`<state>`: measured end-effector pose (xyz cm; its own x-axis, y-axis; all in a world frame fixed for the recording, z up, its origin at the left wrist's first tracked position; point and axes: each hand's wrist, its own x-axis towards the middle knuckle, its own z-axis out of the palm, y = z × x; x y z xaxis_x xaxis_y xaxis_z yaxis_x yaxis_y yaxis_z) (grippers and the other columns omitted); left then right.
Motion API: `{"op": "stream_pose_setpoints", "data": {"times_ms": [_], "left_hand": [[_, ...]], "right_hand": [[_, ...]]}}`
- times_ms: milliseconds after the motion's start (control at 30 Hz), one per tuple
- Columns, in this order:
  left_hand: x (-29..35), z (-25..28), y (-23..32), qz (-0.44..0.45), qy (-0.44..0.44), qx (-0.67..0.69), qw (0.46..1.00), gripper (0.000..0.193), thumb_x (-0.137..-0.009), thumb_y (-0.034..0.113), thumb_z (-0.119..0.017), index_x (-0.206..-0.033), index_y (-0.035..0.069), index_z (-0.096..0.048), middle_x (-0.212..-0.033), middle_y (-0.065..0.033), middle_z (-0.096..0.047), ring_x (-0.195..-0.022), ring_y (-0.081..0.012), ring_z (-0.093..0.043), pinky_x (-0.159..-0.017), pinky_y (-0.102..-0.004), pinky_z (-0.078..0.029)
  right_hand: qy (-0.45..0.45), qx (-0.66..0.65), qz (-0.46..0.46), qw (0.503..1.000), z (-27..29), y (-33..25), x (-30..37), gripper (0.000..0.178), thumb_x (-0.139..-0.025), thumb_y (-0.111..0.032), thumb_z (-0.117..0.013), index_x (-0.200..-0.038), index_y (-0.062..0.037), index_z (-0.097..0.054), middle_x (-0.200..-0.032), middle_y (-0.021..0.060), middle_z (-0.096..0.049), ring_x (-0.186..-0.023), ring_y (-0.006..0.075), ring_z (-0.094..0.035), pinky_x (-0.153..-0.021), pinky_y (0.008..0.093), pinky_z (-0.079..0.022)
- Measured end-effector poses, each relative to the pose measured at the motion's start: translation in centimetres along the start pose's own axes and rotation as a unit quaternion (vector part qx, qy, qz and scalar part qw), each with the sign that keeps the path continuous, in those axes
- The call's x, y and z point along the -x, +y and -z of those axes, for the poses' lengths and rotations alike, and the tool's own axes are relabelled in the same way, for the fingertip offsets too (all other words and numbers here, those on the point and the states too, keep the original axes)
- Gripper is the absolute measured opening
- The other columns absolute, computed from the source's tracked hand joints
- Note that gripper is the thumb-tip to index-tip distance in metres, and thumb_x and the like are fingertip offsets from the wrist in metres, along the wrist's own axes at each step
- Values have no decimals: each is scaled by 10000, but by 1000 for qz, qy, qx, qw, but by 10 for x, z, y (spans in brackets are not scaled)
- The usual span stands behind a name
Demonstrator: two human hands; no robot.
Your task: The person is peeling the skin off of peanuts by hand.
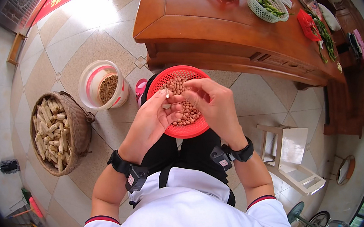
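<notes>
A red perforated plastic basket [183,133] rests on my lap, holding many pinkish-brown shelled peanuts [189,114]. Over its left side, my left hand [157,113] is turned partly palm up, its fingers curled. Thumb and forefinger pinch a small pale piece [167,96] that looks like a bit of peanut shell, and another pale bit [166,106] lies against the fingers. My right hand [212,105] hovers over the right side of the basket, back of the hand up. Its thumb and fingers are drawn together toward the left hand; whatever they hold is hidden.
Left on the tiled floor stand a white bucket [119,95] containing brown pieces and a woven basket [81,135] of pale corn cobs. Ahead is a wooden table [227,33] bearing a white colander [258,12] of green peppers. A white stool [292,146] stands right.
</notes>
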<state>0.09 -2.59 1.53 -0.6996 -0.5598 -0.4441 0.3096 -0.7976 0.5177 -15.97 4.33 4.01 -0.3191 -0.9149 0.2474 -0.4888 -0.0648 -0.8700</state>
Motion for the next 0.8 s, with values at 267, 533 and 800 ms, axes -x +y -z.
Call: {"op": "stream_pose_setpoints", "data": {"times_ms": [267, 533, 800], "left_hand": [[4, 10, 7, -82, -32, -43, 995, 205, -994, 224, -378, -932, 65, -492, -873, -71, -576, -724, -125, -557, -670, -280, -502], [6, 8, 4, -95, -16, -75, 992, 130, -929, 77, -437, -1022, 44, -521, -979, -81, -601, -890, -153, -600, -806, -294, -523], [2, 9, -2, -135, -9, -170, 976, 160, -943, 108, -540, -1086, 36, -526, -1076, -81, -596, -944, -120, -597, -813, -260, -518]], "right_hand": [[-118, 433, 30, 893, -7, 53, -4, 71, -828, -110, -568, -789, -55, -592, -791, 122, -652, -703, 266, -663, -603, 365, -540], [-159, 362, 56, 917, -23, 62, 0, 133, -807, -104, -609, -918, -32, -594, -819, 115, -640, -709, 234, -657, -611, 336, -525], [-65, -52, -97, 992, -9, 7, 8, 245, -797, -105, -702, -1009, -32, -604, -892, 120, -648, -763, 216, -624, -653, 300, -509]]}}
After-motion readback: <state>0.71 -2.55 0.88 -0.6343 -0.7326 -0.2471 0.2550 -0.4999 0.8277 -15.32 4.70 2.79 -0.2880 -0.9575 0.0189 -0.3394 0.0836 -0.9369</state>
